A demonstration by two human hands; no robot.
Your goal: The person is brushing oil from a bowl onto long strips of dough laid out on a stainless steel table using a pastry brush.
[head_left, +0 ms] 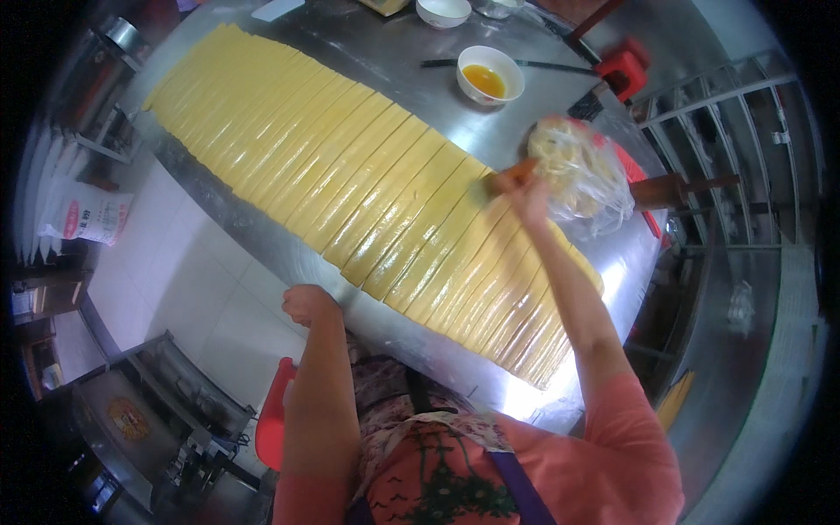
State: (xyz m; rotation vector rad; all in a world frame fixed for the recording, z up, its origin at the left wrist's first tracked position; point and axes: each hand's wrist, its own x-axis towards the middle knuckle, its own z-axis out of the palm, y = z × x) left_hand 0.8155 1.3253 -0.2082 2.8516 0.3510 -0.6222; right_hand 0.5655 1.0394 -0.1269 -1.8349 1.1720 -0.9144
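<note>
A long row of yellow dough strips point(411, 206) lies side by side across the steel table, their tops glossy. In my right hand point(529, 203) is a pastry brush point(512, 178), blurred by motion, with an orange-brown handle. Its bristle end is at the far ends of the strips, right of the middle. My left hand point(312, 304) is closed in a fist near the table's front edge, with nothing visible in it. Behind the strips stands a white bowl point(514, 59) with orange-yellow liquid, probably beaten egg.
Right of the strips lies a clear plastic bag point(582, 175) of pale yellow pieces, beside a wooden rolling pin point(661, 191). A thin black rod point(556, 66) runs behind the bowl on the steel table point(398, 52). A red stool point(278, 411) stands by my left arm; metal racks point(726, 131) are at right.
</note>
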